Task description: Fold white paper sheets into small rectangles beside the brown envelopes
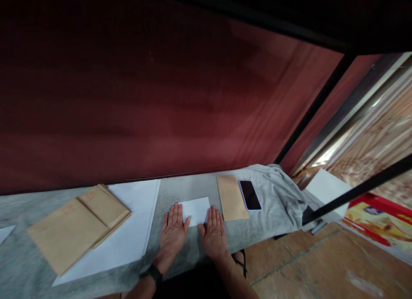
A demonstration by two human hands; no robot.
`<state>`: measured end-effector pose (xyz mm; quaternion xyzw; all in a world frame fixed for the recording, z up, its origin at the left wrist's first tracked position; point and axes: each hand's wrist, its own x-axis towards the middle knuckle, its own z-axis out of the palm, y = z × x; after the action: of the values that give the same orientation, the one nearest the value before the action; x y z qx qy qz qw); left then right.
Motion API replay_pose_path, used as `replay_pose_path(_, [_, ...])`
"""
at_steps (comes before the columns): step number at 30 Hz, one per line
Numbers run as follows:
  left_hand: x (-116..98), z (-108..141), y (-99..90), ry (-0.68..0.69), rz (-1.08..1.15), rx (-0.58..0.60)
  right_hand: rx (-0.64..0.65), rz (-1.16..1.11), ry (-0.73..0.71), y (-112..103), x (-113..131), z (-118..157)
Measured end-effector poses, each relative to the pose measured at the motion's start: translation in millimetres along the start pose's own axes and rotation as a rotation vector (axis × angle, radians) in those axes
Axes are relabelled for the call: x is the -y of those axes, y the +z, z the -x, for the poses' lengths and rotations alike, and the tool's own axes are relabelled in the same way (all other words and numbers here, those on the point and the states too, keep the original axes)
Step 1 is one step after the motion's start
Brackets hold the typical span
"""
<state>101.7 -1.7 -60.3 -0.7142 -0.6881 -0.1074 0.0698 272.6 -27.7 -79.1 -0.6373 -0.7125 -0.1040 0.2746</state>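
A small white sheet of paper (pixel 196 211), perhaps folded, lies flat on the grey cloth in front of me. My left hand (pixel 174 230) rests palm down over its left edge, fingers stretched out. Over the right edge lies my right hand (pixel 214 234), also flat, its thumb apart from the fingers. Just right of that hand is a brown envelope (pixel 232 198). Beyond the envelope sits a phone (pixel 250 195) with a dark screen and a pale purple edge.
Brown envelopes (pixel 77 226) lie stacked on large white sheets (pixel 141 221) to the left. Grey cloth (pixel 277 204) covers the narrow table, bunched at its right end. A dark red panel (pixel 161 118) rises behind. A black metal bar (pixel 363 191) and a red printed box (pixel 380 221) stand right.
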Motion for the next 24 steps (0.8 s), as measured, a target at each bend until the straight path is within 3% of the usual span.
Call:
replay_pose_path(4, [4.0, 2.8, -3.3, -0.007, 0.014, -0.024, -0.009, -0.010, -0.010, -2.8, -0.5, 6.0])
replay_pose_path(8, [-20.9, 0.3, -4.5, 0.001, 0.086, -0.104, 0.024, -0.023, -0.005, -3.4, -1.2, 9.6])
replay_pose_path(11, [-51.9, -7.6, -0.7, 0.273, 0.239, 0.001, 0.024, -0.029, -0.038, -1.8, -3.4, 12.7])
replay_pose_path(14, [-70.2, -17.7, 3.8, 0.396, 0.288, 0.098, 0.007, -0.046, -0.070, -3.2, -7.4, 14.0])
replay_pose_path(19, [-61.5, -33.4, 7.2, 0.426, 0.269, 0.084, 0.045, -0.148, -0.098, -13.9, -8.8, 14.9])
replay_pose_path(24, [-56.1, -41.9, 11.0, 0.391, 0.204, 0.055, 0.003, -0.176, -0.078, -22.1, -4.1, 15.0])
